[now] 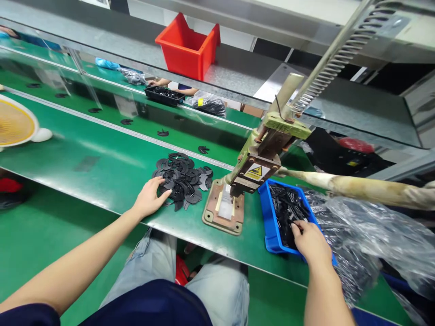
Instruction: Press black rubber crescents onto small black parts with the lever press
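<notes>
My left hand (149, 197): thumb and fingers apart, at near-left edge of curved black pieces (181, 176), left of press (256, 170). My right hand (313, 242): over slim black parts (285, 203) in blue bin (273, 243), right; can't tell if clamped. Best I pinch only 1, lightly.

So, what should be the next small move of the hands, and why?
Probably, the right hand should lift one black part from the blue bin, because its fingers are at the parts there, while the left hand is at the dark pile beside the press.
</notes>
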A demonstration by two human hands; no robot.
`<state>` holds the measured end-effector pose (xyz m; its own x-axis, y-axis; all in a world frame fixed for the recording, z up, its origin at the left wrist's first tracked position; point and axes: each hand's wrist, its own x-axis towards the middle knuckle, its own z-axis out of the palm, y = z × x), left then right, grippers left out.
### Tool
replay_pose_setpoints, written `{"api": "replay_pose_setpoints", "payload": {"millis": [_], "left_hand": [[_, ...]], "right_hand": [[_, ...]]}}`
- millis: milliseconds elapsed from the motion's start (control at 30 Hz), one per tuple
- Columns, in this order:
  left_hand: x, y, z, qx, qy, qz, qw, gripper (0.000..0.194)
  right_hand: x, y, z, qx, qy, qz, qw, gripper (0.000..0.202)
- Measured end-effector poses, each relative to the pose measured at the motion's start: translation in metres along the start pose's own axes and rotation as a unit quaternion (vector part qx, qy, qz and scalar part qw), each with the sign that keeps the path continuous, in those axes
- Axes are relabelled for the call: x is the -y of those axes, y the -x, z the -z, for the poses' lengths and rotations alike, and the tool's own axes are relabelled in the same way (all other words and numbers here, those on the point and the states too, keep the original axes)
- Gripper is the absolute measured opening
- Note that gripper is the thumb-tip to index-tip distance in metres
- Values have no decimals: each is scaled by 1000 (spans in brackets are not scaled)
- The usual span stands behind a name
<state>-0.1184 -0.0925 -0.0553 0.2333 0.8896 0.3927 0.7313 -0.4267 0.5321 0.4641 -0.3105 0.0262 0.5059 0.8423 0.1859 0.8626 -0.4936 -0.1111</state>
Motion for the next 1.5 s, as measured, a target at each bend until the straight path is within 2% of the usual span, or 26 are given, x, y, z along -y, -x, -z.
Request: {"api": "replay_pose_setpoints", "payload": {"millis": [167, 300, 400, 600, 767, 900, 967, 1033, 1100, 1233, 1367, 1500], "left_hand": [[-19, 11, 1, -53, -9, -36, 998, 51], [-41, 11, 5, -71, 19, -86, 994, 46], [-62, 7, 6, -62, 46, -130, 989, 45], [-106, 5, 4, -52, 82, -189, 977, 41], [-124, 13, 0, -33, 101, -215, 971, 40], [-138, 18, 0, -12, 122, -214, 969, 38], [-151, 19, 2, 3, 140, -207, 968, 35], [-169, 21, 6, 27, 169, -210, 963, 34], [-189, 22, 9, 56, 212, -234, 947, 36], [-220, 26, 11, 120, 281, -291, 907, 45], [-226, 35, 9, 152, 287, -300, 897, 35], [-218, 43, 10, 162, 286, -302, 895, 20]], "right_hand": [[6, 11, 14, -54, -13, -36, 998, 45], [15, 21, 20, -89, -41, -21, 995, 43], [19, 27, 19, -101, -63, -14, 993, 44], [22, 33, 17, -109, -117, -5, 987, 32], [25, 38, 24, -124, -188, -3, 974, 30], [35, 45, 37, -136, -276, -22, 951, 34], [51, 54, 42, -119, -341, -34, 932, 38], [77, 69, 43, -87, -422, -41, 902, 43], [111, 89, 38, -45, -508, -42, 859, 43], [179, 131, 22, 50, -642, -39, 764, 31], [218, 155, 8, 116, -719, -39, 685, 32], [229, 162, 2, 137, -755, -39, 641, 33]]}}
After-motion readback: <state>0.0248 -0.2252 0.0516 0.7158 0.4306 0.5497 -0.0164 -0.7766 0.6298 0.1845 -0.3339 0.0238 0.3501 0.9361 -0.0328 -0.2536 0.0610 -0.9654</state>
